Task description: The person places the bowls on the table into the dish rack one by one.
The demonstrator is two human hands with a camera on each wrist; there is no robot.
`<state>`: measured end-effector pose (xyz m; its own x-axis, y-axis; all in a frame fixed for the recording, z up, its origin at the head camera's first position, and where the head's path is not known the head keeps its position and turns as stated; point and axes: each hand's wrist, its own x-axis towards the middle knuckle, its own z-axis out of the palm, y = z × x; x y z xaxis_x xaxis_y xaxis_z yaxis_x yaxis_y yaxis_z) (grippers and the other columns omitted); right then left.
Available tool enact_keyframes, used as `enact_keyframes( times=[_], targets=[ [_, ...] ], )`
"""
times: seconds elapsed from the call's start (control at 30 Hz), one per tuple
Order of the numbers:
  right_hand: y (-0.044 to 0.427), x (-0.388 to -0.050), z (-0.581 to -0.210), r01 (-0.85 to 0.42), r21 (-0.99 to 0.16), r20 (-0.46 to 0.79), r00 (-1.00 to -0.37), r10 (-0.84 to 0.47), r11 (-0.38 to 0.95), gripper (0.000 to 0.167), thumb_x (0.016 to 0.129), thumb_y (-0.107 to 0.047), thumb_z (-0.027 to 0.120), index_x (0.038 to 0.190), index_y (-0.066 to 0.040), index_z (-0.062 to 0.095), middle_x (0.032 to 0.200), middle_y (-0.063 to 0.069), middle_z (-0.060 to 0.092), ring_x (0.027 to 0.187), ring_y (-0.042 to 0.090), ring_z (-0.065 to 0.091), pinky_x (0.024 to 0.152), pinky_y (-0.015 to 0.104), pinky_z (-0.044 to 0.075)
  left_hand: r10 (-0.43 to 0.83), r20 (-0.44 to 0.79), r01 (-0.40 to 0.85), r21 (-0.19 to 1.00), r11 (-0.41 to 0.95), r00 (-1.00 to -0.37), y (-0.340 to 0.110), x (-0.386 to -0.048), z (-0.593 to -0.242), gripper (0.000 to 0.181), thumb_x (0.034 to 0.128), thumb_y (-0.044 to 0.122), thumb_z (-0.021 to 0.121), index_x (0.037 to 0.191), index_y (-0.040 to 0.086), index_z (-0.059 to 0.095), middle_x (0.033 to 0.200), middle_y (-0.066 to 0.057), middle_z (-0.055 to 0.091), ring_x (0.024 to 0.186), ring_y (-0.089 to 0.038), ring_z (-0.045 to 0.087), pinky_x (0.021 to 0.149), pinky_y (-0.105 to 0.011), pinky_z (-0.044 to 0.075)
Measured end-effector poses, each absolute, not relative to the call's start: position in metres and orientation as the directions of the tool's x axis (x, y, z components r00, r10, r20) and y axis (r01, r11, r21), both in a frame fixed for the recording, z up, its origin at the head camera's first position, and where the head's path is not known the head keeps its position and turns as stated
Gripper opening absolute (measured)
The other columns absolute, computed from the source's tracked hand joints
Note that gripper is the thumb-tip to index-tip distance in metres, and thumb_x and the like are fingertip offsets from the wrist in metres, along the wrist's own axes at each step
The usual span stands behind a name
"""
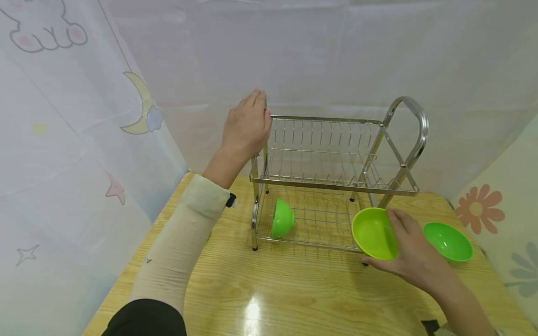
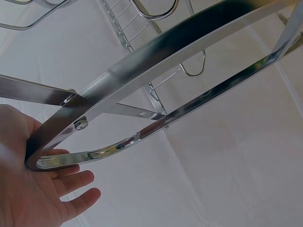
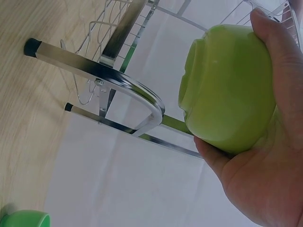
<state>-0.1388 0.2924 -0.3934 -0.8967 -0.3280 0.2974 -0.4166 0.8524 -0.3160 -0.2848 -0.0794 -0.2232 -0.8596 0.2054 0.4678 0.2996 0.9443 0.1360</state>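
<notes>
A two-tier metal dish rack stands on the table. My left hand rests on the top of its left end frame; in the left wrist view the palm of the hand lies against the curved metal bar, fingers loosely extended. My right hand grips a yellow-green bowl by its rim and side, in front of the rack's lower right corner. The right wrist view shows thumb and fingers around the bowl. A green bowl stands on its side at the left of the lower tier.
Another green bowl sits on the wooden table to the right of my right hand. Printed cloth hangs behind the rack and at both sides. The rack's right end frame rises above the held bowl.
</notes>
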Motion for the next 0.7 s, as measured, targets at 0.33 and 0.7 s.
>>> enact_keyframes(
  times=[0.33,0.7],
  targets=[
    [0.283,-0.139,-0.392,-0.433,-0.295,0.326,-0.883,-0.337,0.852,0.132,0.065,-0.059,0.090,0.155,0.011,0.024,0.146,0.037,0.036,0.126,0.059,0.041,0.086,0.075,0.045,0.200,0.456,0.290,0.137,0.947,-0.867,-0.080,-0.283,-0.222,0.054,0.1109,0.032,0.027,0.158,0.005,0.031,0.165,-0.009,0.030,0.151,-0.026,0.031,0.117,-0.049,0.036],
    [0.271,-0.139,-0.392,-0.423,-0.356,0.269,-0.900,-0.342,0.833,0.131,0.070,-0.060,0.087,0.157,0.010,0.018,0.151,0.037,0.029,0.132,0.059,0.036,0.093,0.076,0.041,0.207,0.455,0.298,0.137,0.945,-0.866,-0.080,-0.281,-0.222,0.055,0.1108,0.031,0.027,0.158,0.004,0.030,0.165,-0.010,0.029,0.151,-0.026,0.030,0.117,-0.049,0.036]
  ],
)
